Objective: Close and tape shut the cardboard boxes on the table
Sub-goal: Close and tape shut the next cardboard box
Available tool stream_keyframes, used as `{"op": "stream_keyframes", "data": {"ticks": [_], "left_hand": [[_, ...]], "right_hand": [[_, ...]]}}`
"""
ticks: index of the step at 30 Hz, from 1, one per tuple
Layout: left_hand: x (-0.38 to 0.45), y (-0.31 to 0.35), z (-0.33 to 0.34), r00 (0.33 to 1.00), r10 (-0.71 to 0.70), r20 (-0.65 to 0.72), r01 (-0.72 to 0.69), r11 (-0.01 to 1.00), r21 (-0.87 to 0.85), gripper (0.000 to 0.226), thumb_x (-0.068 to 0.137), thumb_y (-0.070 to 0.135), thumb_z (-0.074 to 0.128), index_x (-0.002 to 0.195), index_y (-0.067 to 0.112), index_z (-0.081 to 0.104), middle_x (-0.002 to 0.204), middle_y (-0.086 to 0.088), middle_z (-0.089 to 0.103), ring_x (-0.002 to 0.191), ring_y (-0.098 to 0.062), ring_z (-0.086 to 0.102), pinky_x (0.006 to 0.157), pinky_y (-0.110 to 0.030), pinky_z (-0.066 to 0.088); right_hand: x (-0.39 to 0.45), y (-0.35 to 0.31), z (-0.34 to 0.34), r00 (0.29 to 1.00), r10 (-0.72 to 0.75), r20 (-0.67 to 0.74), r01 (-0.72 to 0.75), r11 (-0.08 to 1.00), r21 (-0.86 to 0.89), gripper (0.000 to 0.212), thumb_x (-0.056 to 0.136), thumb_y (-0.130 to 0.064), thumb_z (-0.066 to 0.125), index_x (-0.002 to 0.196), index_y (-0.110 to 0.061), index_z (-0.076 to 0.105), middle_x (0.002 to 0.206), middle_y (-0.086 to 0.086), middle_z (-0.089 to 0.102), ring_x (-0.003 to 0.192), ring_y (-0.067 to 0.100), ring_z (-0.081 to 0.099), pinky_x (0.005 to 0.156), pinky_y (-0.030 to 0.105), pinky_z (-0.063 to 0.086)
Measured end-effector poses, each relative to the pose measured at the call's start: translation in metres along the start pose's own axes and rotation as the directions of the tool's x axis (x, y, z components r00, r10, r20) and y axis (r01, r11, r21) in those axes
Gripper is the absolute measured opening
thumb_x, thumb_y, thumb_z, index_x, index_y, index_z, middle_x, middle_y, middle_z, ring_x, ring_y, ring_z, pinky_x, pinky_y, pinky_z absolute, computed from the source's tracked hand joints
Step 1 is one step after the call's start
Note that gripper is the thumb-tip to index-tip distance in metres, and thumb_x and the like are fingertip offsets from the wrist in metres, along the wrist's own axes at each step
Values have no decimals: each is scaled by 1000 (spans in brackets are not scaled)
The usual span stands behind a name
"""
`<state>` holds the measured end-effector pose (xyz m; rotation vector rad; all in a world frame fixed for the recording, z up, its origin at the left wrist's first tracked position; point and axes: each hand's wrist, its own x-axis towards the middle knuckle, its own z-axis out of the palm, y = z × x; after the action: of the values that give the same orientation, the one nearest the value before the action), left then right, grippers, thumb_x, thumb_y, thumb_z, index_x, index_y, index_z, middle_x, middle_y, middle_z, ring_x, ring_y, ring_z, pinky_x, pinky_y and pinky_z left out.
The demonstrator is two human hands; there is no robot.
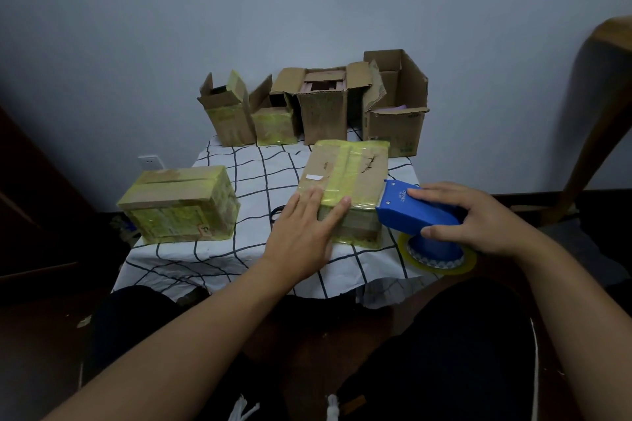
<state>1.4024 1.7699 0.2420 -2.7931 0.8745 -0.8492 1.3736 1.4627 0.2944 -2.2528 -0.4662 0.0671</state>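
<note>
A closed cardboard box (352,174) wrapped in yellowish tape lies in the middle of the table. My left hand (304,225) rests flat on its near left corner, fingers straight. My right hand (475,215) grips a blue tape dispenser (410,212) whose front end touches the box's right side; its yellow tape roll (437,258) hangs below. A second taped box (181,205) sits at the table's left edge. Several open boxes stand along the back: a narrow one (227,113), a low one (273,120), a tall one (325,106) and a large one (396,116).
The table carries a white cloth with a dark grid pattern (253,174). A small dark ring (277,214) lies on the cloth just left of my left hand. A wooden chair back (602,106) stands at the right, a wall socket (149,161) behind the table's left side.
</note>
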Motion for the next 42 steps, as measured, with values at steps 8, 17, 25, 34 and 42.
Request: {"op": "stream_keyframes", "data": {"ticks": [8,17,25,34,42], "left_hand": [[26,44,7,987,85,-138,-107,981,-164,48,87,18,68,132,4,58,130,-17,61,120,-32,59,100,-44,48],[36,20,15,984,142,-106,-154,981,-117,44,95,32,48,127,5,61,127,-16,64,115,-32,62,98,-45,50],[37,2,13,966,248,-75,-257,954,-153,54,83,1,67,135,5,55,131,-19,61,116,-36,62,89,-48,54],[33,12,2,979,196,47,-189,973,-133,60,90,44,46,137,8,51,133,-20,59,123,-38,57,103,-51,45],[33,27,16,975,174,-141,-194,970,-144,47,90,18,71,133,5,59,131,-16,61,118,-32,59,96,-40,49]], "right_hand": [[-10,13,4,996,-21,-82,26,997,67,62,80,-20,81,126,-54,56,133,-28,49,119,-14,46,96,17,40],[-2,4,21,978,-43,-205,58,996,65,59,81,-24,80,122,-57,53,126,-24,52,115,-8,49,88,6,39],[-5,-2,19,977,-23,-211,49,992,116,58,82,-23,80,124,-54,54,125,-26,52,112,-9,49,85,5,42],[-4,0,33,978,10,-209,20,989,143,59,81,-24,80,125,-54,54,126,-29,50,113,-9,49,86,11,43],[-6,1,32,980,36,-194,0,984,181,58,82,-20,79,125,-52,54,124,-30,50,109,-12,50,81,9,44]]}}
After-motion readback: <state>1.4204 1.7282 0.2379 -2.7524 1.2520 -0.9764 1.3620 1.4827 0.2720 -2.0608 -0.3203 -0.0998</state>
